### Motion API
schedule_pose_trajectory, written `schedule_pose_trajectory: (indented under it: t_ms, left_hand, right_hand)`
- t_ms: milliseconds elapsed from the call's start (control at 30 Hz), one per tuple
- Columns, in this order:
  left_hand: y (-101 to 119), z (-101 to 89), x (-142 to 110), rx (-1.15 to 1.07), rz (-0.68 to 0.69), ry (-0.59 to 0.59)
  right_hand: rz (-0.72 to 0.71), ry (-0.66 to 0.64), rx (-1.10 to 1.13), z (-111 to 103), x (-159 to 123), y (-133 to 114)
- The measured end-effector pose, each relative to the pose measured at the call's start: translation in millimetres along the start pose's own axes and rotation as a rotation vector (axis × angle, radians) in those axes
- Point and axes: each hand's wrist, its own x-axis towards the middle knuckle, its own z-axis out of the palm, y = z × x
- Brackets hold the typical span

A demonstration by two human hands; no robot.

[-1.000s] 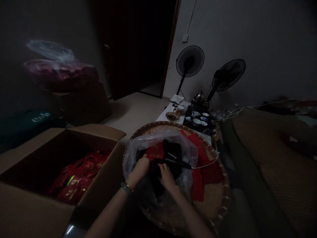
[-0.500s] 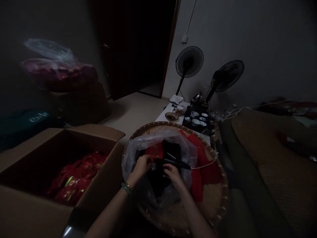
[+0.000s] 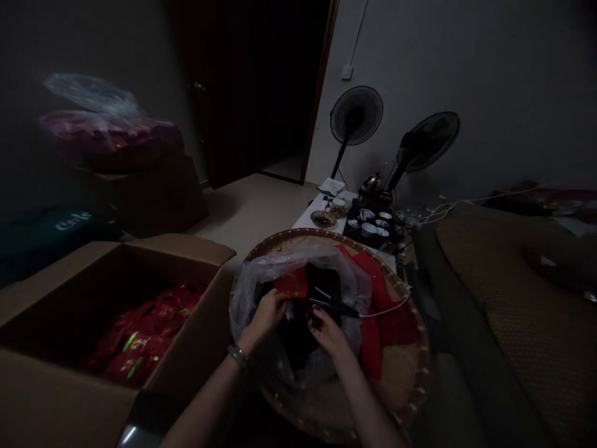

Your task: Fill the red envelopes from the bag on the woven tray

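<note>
Where a round woven bamboo tray [image 3: 402, 367] fills the lower middle of the view, a translucent plastic bag [image 3: 254, 277] lies with its mouth open, its bulk set toward the tray's 9 o'clock. Black material [image 3: 323, 279] and a red piece [image 3: 295, 284] with green marks show inside it. The left hand [image 3: 267, 313], a bangle [image 3: 237, 356] at its wrist, is at about 10 o'clock of the tray, beside the red piece; its grip is narrow, thumb and fingers close together, but I cannot tell what it holds. The right hand [image 3: 330, 334] is near the centre, its fingers curled just below a black corded tool [image 3: 342, 307]; darkness hides whether its grip holds anything. The tool's white cord [image 3: 389, 310] runs toward 2 o'clock. Red cloth [image 3: 372, 343] lies outside the bag at 3 o'clock. Beyond the rim, an open cardboard box [image 3: 181, 246] of red packets [image 3: 142, 345] stands at 9 o'clock, and a worktop [image 3: 304, 218] bears cups [image 3: 369, 229] at 1 o'clock.
</note>
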Motion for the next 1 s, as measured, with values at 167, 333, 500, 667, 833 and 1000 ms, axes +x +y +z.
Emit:
schedule_pose_trajectory:
  t_ms: [167,333,500,667,833,1000]
  left_hand:
    - [0,0.5,0,-0.056,-0.046,0.075]
    - [3,2.1,0,-0.028,-0.070,0.041]
    - [7,4.0,1,-0.007,-0.097,0.028]
    - [7,4.5,1,-0.061,-0.110,0.056]
    - [4,4.2,1,-0.133,-0.095,0.046]
    - [-2,6.4,3,-0.145,-0.093,0.050]
  right_hand:
    - [0.043,-0.002,0.108,13,-6,-7]
    - [0.054,-0.120,0.045,40,-25,-29]
    - [0.010,-0.290,-0.107,67,-40,-46]
    - [-0.061,-0.319,-0.370,79,-36,-44]
    - [-0.196,-0.286,-0.652,75,-24,-36]
    - [-0.295,-0.324,-0.930,69,-17,-42]
